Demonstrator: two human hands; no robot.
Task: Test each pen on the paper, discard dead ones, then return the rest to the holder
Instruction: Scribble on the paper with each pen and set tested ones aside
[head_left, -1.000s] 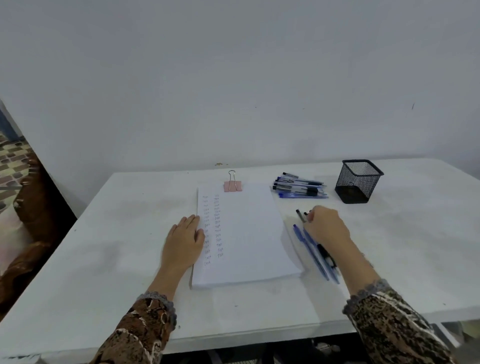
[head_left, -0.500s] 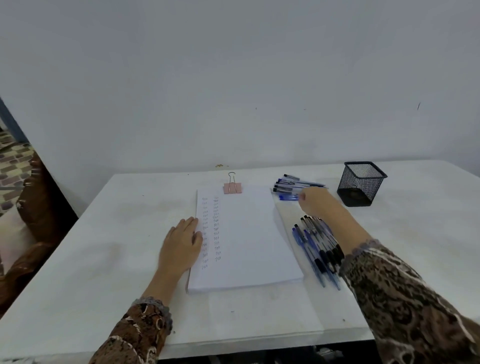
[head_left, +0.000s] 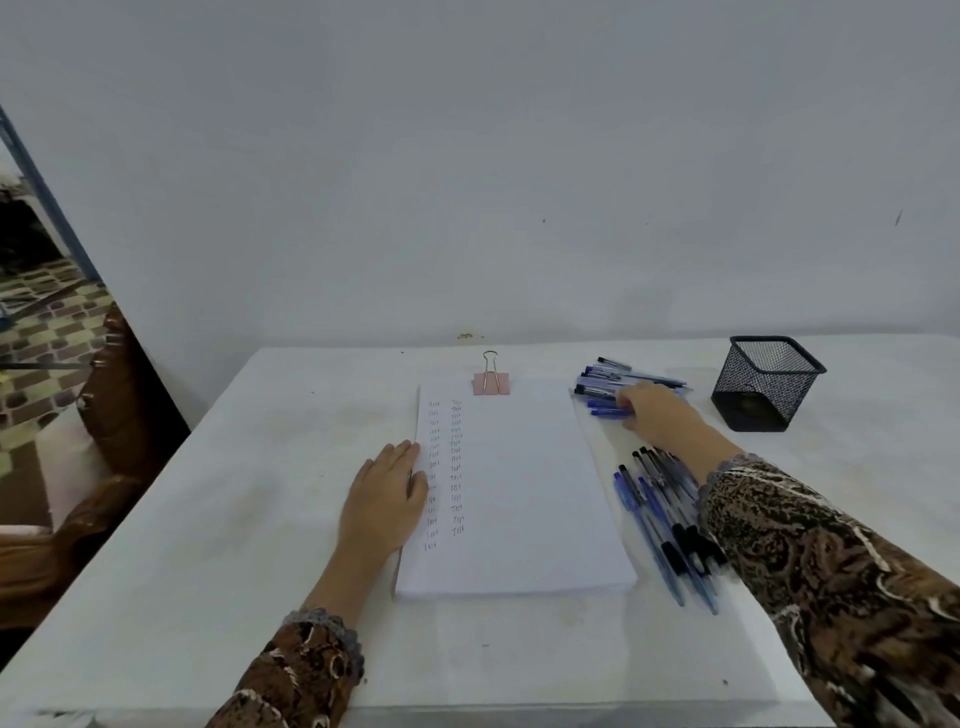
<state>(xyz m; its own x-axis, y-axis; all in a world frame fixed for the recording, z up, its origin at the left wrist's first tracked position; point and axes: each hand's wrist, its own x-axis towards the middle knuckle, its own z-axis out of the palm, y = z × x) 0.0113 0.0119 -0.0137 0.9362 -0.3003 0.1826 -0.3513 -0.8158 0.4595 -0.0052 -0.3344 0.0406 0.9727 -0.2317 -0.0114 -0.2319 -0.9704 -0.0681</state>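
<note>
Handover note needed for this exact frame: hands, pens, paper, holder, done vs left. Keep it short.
Left hand: flat, pressing the left edge of the paper stack.
Right hand: on the far pen pile off the stack's far right corner; cannot tell if it has a grip on a pen.
Near pen pile: along the stack's right edge, partly under the right sleeve.
Mesh holder: right of the far pile; no pens show in it.
Done: two columns of test marks on the paper.
Left: likely test the far pile, discard dead pens, put the rest in the holder.
</note>
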